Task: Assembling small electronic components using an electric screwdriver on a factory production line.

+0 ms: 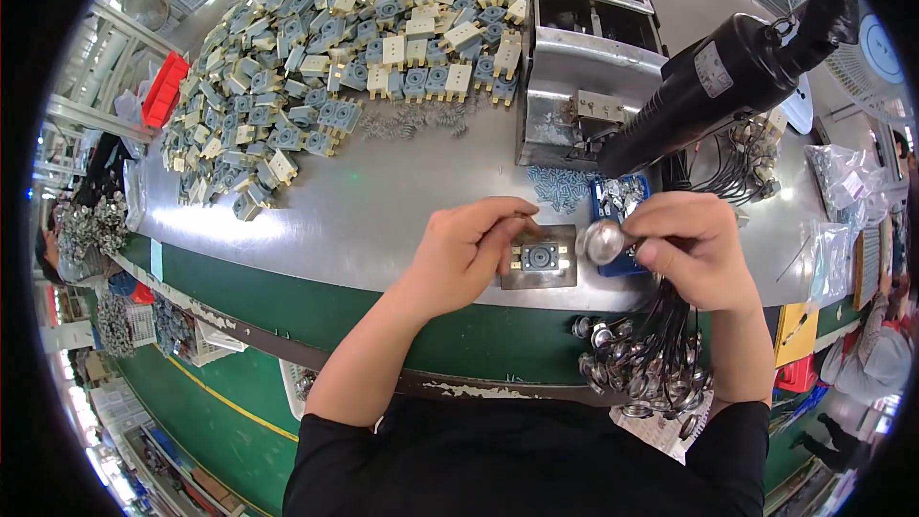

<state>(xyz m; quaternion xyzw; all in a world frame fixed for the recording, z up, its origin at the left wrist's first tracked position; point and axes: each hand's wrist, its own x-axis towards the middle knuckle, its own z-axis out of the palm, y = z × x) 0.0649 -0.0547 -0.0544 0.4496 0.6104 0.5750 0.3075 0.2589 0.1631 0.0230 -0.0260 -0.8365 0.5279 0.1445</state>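
Observation:
A small grey housing (541, 257) with a round centre sits in a flat metal plate (560, 280) near the table's front edge. Over the plate's left side, my left hand (464, 254) is closed in a pinch; whatever its fingertips hold is hidden. To the plate's right, my right hand (697, 247) grips a shiny round metal part with a domed end (604, 242), tilted and apart from the housing. Black wires (668, 316) run down below this hand to a hanging bunch of similar round metal parts (637, 364).
Behind the plate stand a metal machine (579, 72) and a black cylindrical tool (708, 86). Small bluish screws (558, 189) lie beside a blue bin (613, 268) of metal pieces. Grey and cream housings (354, 48) are heaped at the back left, with loose springs (421, 120) in front.

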